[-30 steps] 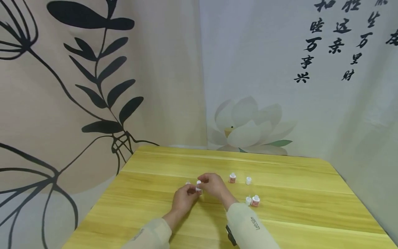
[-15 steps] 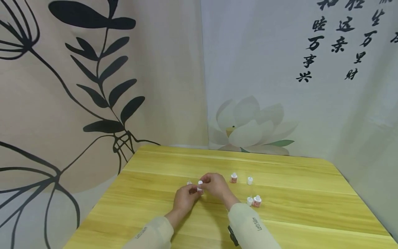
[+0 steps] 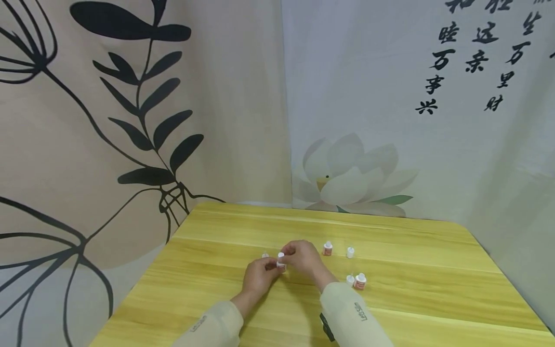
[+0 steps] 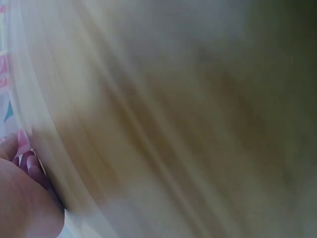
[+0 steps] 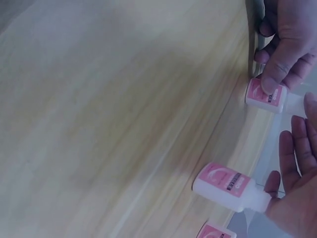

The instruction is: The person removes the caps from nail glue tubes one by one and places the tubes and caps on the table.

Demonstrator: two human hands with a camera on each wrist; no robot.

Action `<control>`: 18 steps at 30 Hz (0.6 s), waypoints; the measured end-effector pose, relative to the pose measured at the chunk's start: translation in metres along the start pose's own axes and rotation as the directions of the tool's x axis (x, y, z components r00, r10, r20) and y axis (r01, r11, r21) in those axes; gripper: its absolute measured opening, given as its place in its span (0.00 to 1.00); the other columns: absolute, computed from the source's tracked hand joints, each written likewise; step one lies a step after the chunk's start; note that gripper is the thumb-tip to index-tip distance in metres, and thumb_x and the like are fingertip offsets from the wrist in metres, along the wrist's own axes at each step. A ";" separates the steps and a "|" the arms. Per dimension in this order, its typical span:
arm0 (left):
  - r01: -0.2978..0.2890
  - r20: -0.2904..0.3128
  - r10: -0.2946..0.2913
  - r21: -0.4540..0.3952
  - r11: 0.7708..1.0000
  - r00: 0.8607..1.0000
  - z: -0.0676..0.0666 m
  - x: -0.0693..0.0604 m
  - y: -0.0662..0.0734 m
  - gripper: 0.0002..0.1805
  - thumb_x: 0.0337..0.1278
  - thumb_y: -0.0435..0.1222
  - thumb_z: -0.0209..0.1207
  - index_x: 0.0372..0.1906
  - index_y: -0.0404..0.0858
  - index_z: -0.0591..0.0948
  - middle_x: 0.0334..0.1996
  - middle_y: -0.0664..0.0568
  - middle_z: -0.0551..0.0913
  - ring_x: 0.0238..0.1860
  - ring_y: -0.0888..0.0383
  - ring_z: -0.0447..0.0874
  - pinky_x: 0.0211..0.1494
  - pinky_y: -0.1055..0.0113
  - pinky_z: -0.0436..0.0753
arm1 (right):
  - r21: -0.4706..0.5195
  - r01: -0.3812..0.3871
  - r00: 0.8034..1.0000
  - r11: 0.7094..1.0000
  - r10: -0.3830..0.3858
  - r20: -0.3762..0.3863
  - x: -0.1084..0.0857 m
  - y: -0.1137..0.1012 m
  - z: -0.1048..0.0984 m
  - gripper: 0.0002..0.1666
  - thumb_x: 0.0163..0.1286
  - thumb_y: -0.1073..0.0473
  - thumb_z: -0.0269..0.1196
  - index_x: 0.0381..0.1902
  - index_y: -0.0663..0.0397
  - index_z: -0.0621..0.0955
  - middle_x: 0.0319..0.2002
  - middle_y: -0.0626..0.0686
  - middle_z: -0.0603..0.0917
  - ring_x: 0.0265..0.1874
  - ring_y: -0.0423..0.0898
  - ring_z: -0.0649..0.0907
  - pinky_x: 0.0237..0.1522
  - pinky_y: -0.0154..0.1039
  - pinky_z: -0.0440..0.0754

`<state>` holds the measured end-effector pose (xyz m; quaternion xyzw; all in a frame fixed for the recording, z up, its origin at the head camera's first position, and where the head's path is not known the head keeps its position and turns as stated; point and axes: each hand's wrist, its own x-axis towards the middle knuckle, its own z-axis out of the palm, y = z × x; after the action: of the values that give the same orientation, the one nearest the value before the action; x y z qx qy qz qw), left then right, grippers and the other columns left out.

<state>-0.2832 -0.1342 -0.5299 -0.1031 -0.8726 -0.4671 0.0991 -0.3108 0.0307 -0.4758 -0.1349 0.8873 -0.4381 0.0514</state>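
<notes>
Near the table's middle, in the head view, my left hand (image 3: 258, 278) holds a small white bottle with a pink-red label (image 3: 282, 266) by its body. The bottle stands upright on the table. Above it, the fingertips of my right hand (image 3: 301, 256) pinch its white cap (image 3: 281, 255). In the right wrist view the left thumb presses the label of this bottle (image 5: 266, 95), and the right hand's fingers reach its top end. Just beyond the left hand, a small white cap-like piece (image 3: 265, 255) is partly hidden. The left wrist view shows part of the left hand (image 4: 27, 203).
On the wooden table (image 3: 416, 308), right of the hands, stand two more pink-labelled bottles, one farther back (image 3: 327, 248) and one nearer (image 3: 360, 281). A white cap (image 3: 350, 252) lies by the far bottle, another cap (image 3: 350, 280) beside the near one. Printed curtains (image 3: 243, 120) hang behind.
The right fingers shift slightly at the cap, while both hands stay on the bottle. The whole head view drifts a little to the right.
</notes>
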 end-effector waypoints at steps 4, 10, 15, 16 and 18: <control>-0.013 0.017 0.013 0.006 1.000 1.000 -0.001 0.001 0.000 0.06 0.58 0.38 0.68 0.38 0.40 0.89 0.31 0.56 0.88 0.38 0.56 0.86 0.45 0.58 0.82 | 0.005 0.021 1.000 1.000 -0.021 0.012 0.000 0.003 -0.001 0.07 0.64 0.55 0.71 0.37 0.50 0.86 0.34 0.44 0.85 0.37 0.43 0.80 0.40 0.42 0.80; -0.026 0.024 0.026 0.006 1.000 0.999 -0.002 0.001 0.000 0.05 0.58 0.37 0.67 0.38 0.41 0.89 0.34 0.56 0.89 0.42 0.53 0.86 0.48 0.54 0.82 | 0.077 0.001 0.999 0.997 -0.003 0.033 -0.002 0.003 -0.003 0.07 0.65 0.56 0.70 0.39 0.50 0.86 0.37 0.45 0.85 0.40 0.45 0.81 0.44 0.45 0.80; -0.021 0.028 0.021 0.011 1.000 0.999 -0.003 0.001 -0.001 0.06 0.58 0.38 0.68 0.38 0.41 0.89 0.34 0.55 0.89 0.43 0.52 0.86 0.49 0.54 0.82 | 0.070 -0.007 0.999 0.998 0.005 0.032 -0.002 0.002 -0.003 0.08 0.64 0.55 0.71 0.39 0.50 0.85 0.36 0.45 0.85 0.39 0.45 0.80 0.43 0.46 0.80; -0.026 0.027 0.025 0.011 1.000 0.999 -0.003 0.001 -0.001 0.07 0.58 0.38 0.68 0.38 0.41 0.89 0.34 0.55 0.89 0.43 0.52 0.86 0.49 0.54 0.82 | 0.058 -0.008 1.000 0.998 0.006 0.030 -0.002 0.001 -0.003 0.08 0.63 0.55 0.71 0.39 0.50 0.85 0.35 0.44 0.84 0.39 0.45 0.80 0.43 0.45 0.80; -0.030 0.023 0.030 0.012 0.999 0.999 -0.003 0.001 -0.001 0.07 0.58 0.39 0.68 0.38 0.41 0.89 0.34 0.55 0.89 0.42 0.52 0.86 0.48 0.54 0.81 | 0.032 -0.005 1.000 0.999 0.004 0.023 -0.001 0.001 -0.003 0.07 0.63 0.54 0.71 0.37 0.49 0.85 0.34 0.44 0.84 0.37 0.44 0.80 0.41 0.44 0.79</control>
<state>-0.2845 -0.1369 -0.5289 -0.1208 -0.8750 -0.4588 0.0968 -0.3101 0.0335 -0.4749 -0.1369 0.8797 -0.4507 0.0649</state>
